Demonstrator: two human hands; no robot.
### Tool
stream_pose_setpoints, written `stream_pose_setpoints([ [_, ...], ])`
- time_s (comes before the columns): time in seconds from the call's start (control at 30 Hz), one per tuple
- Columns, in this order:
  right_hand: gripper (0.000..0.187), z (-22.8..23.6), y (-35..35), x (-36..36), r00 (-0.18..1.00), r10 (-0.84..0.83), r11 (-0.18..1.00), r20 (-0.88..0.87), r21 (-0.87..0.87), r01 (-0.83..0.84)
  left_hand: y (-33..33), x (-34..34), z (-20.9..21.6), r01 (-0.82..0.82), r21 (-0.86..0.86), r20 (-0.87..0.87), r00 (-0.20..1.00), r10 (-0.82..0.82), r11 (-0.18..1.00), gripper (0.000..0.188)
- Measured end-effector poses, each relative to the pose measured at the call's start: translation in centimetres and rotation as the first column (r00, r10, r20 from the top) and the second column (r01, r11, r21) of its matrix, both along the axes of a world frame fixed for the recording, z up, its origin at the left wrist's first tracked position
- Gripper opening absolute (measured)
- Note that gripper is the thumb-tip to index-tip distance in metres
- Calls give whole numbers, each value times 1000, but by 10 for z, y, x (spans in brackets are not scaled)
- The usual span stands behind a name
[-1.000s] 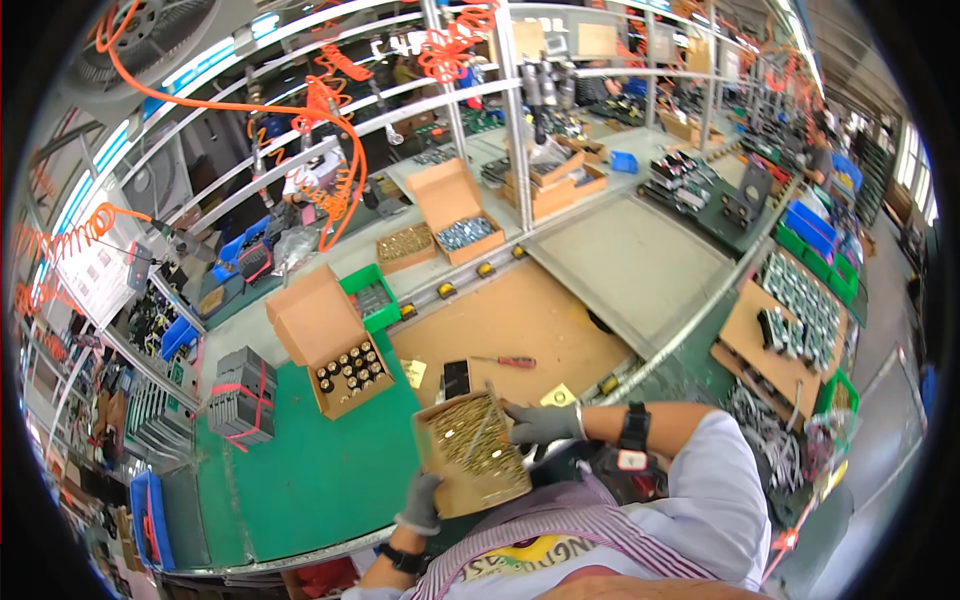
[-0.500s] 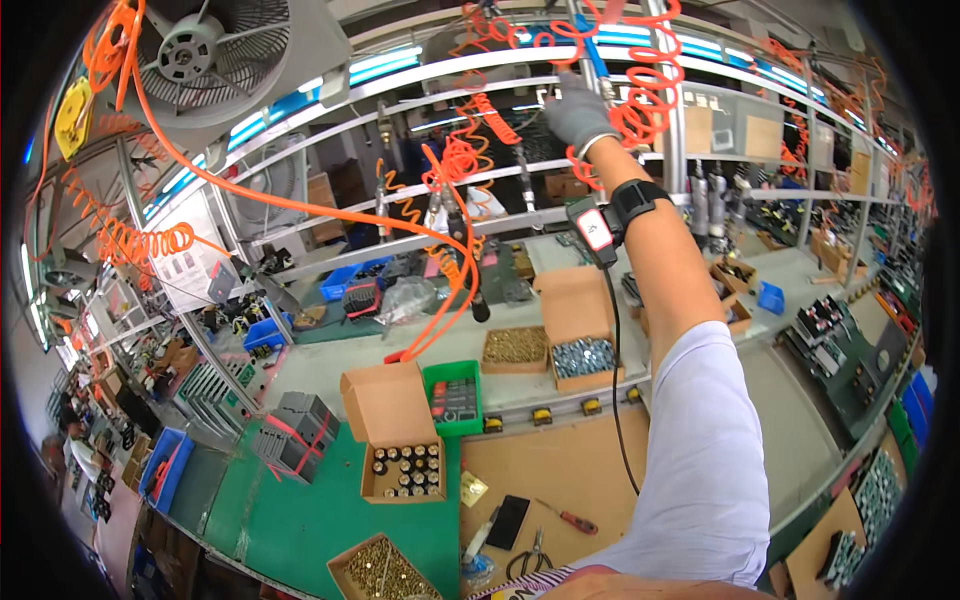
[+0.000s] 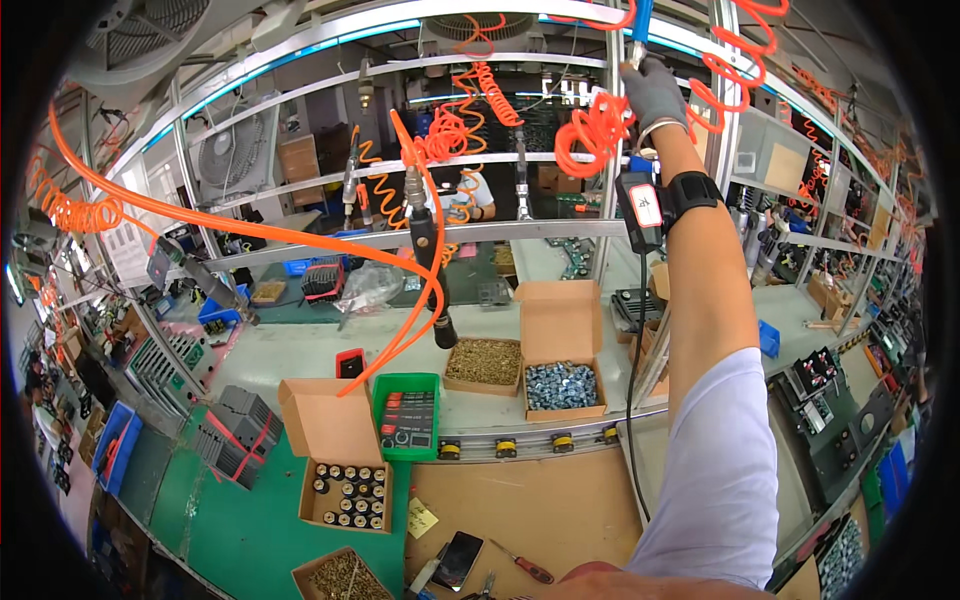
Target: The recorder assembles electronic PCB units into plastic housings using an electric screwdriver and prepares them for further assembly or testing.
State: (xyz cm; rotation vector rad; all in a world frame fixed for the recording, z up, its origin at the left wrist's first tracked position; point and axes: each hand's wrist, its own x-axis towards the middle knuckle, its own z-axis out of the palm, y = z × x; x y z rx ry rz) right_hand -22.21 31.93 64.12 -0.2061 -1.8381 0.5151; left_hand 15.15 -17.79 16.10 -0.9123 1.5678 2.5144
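Raised high at the upper right, my right hand wears a grey glove, its fingers closed round the lower metal end of a blue air-line coupling. The glove hides part of that end. Orange coiled air hoses hang on both sides of the hand. A black strap with a small boxed device sits on my right forearm, and a black cable runs down from it. My left hand is out of view. Left of centre, a black power screwdriver hangs upright on an orange hose above the bench.
Cardboard boxes hold brass-coloured screws, silvery fasteners and black-and-metal cylinders. A green bin stands beside them. A phone and a red-handled screwdriver lie near me. Metal rails cross ahead; a person is behind them.
The view has shifted, so the bench things sit further left. My right hand has gone from beside the blue coupling to its metal end. A person shows behind the rails.
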Motion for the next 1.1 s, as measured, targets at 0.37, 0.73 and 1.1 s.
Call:
stream_pose_setpoints([
  [0.37,27,-48,12,91,804,552,799,-221,-138,-586,-17,18,-28,136,-4,26,990,-136,991,40],
  [0.73,39,-258,-93,395,359,65,957,931,44,-286,-51,34,-66,579,-25,-74,812,-579,815,43],
  [1.1,35,-284,-273,653,1,-128,956,992,124,-266,18,39,-58,613,-778,-189,-14,-982,141,21],
])
